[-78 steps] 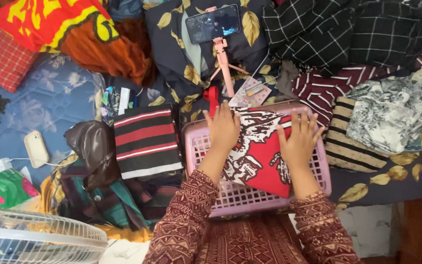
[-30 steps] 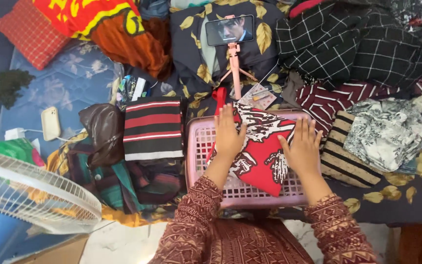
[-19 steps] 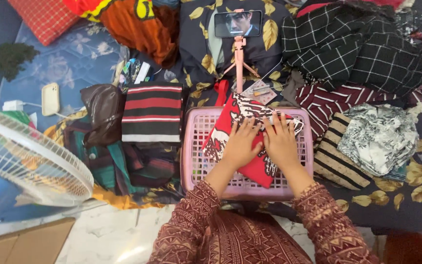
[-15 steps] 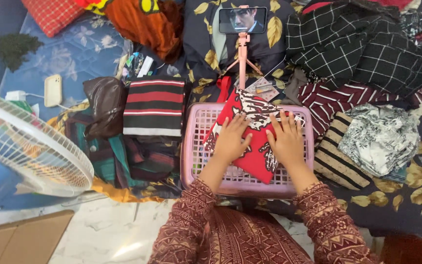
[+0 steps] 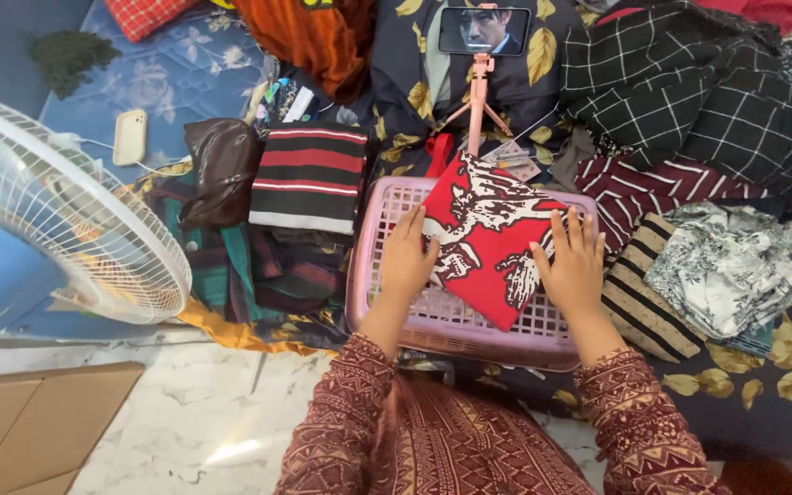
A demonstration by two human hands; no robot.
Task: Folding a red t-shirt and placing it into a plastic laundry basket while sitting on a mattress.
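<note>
A folded red cloth with a white and black print [image 5: 483, 234] lies on top of an upturned pink plastic basket [image 5: 373, 266]. My left hand [image 5: 407, 261] rests flat at the cloth's left edge, fingers apart, partly on the basket. Flat on the cloth's right edge lies my right hand [image 5: 571, 263], fingers spread. Neither hand grips anything. Both arms wear maroon patterned sleeves.
A folded black, red and white striped cloth [image 5: 309, 177] and a brown bag [image 5: 220, 170] lie left of the basket. A phone on a pink stand [image 5: 483, 32] stands behind it. Folded clothes [image 5: 726, 266] are stacked on the right. A white fan [image 5: 57, 215] stands at left.
My hands have slid apart from the middle of the red cloth to its left and right edges. The view has shifted, bringing the fan further into the picture.
</note>
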